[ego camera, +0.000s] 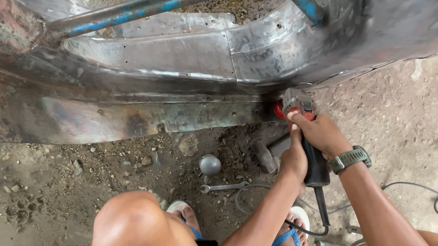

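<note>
- Grinding of the bare sheet-metal panel (182,58) is judged to be in hand: an angle grinder (299,106) is pressed against the panel's lower right edge, just above the dirt floor (423,126).
- The grinder's black body is wrapped tightly by the left hand (295,158), and its head is clasped from above by the right hand (317,131), which bears a wristwatch (350,159).
- The next move probably calls for steady pressure and a slow pass along the seam.
- The panel looks curved, scuffed grey and rust-stained, crossed by a blue tube (162,0).
- A wrench (223,187) lies near the feet.
</note>
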